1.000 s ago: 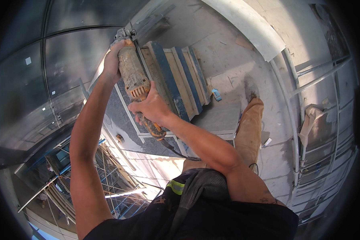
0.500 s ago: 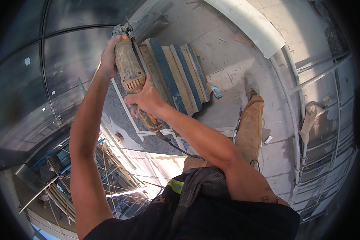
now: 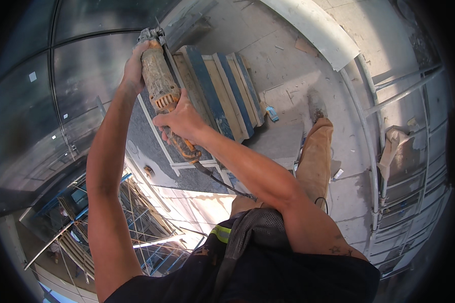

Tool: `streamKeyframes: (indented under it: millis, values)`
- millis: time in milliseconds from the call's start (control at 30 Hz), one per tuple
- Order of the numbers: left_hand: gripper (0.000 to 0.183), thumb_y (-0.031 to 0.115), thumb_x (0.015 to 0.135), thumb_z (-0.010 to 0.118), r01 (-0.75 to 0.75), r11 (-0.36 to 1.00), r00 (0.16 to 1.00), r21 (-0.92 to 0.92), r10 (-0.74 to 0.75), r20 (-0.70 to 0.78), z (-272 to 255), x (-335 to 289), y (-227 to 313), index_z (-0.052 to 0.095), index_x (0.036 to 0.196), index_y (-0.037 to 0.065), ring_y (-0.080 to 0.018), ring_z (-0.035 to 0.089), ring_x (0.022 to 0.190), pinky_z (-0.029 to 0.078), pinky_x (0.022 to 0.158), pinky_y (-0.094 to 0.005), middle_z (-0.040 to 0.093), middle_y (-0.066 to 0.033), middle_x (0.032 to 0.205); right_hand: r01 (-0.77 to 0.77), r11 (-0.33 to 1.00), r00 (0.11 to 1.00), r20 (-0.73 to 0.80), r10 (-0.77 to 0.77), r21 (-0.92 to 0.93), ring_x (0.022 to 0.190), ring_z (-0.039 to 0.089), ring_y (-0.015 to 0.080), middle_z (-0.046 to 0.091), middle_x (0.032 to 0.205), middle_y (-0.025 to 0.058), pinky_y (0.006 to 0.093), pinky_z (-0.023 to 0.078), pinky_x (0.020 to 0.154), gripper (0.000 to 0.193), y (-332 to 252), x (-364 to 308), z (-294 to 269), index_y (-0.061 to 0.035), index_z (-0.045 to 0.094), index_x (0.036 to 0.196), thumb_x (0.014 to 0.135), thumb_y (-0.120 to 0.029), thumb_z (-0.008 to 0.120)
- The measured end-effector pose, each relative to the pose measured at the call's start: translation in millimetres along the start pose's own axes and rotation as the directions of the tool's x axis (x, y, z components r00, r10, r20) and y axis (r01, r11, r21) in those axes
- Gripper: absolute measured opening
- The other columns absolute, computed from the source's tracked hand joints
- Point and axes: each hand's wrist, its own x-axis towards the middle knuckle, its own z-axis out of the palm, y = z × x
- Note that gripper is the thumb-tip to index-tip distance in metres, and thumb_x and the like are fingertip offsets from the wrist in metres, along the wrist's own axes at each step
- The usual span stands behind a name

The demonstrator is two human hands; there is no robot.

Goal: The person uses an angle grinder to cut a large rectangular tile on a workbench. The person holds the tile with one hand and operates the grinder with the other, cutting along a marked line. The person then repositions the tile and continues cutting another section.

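Angle grinder (image 3: 157,76), one: grey and orange, dust-caked, held aslant left of centre, head uppermost, disc seen nearly edge-on; contact between disc and other surfaces cannot be told.
Hands, two, both closed on the grinder: left hand (image 3: 134,69) wrapped about the front of the body, just below the head; right hand (image 3: 181,120) curled round the rear handle.
Power cord (image 3: 215,178), dark, running from the handle end toward the wearer's waist.
Boards (image 3: 207,88), several, blue and wood-coloured, ranged side by side just right of the grinder.
Small packet (image 3: 272,114), light blue, beside the boards.
Glass panels (image 3: 93,73), dark, at left.
Scaffolding (image 3: 136,222), lower left.
Metal railing (image 3: 368,126), pale, at right.
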Motion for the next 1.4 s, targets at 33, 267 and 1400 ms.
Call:
streamKeyframes:
  millis: [33,267,1400]
  values:
    - [0.067,0.062,0.093,0.064,-0.021,1.000,1.000,0.011,0.022,-0.010,2,-1,-1,0.065,0.123,0.002,-0.0232,0.071,0.087,0.061,0.078,-0.0407,0.071,-0.0127,0.102,-0.005,1.000,1.000,0.002,0.005,-0.002,0.051,0.064,0.0248,0.062,0.073,0.0147,0.0388,0.051,0.040,0.096,-1,-2,0,0.0055,0.007,0.148,0.079,0.001,0.074]
    - [0.057,0.050,0.096,0.067,0.022,0.999,0.998,-0.037,-0.020,0.063,3,-13,2,0.062,0.126,0.002,-0.0258,0.070,0.100,0.059,0.089,-0.0425,0.070,-0.0156,0.113,-0.028,0.999,1.000,0.013,0.028,-0.022,0.054,0.065,0.0223,0.063,0.078,0.0128,0.0373,0.054,0.045,0.080,-7,-18,3,-0.0022,0.019,0.138,0.082,-0.001,0.075]
    - [0.064,0.051,0.093,0.070,0.012,1.000,1.000,0.027,-0.012,-0.007,-1,-10,-2,0.062,0.127,-0.003,-0.0275,0.071,0.100,0.059,0.089,-0.0422,0.070,-0.0178,0.113,-0.036,0.999,0.999,0.012,0.036,-0.036,0.054,0.065,0.0217,0.063,0.078,0.0129,0.0369,0.055,0.046,0.086,-2,-14,3,0.0030,0.014,0.141,0.082,-0.004,0.076]
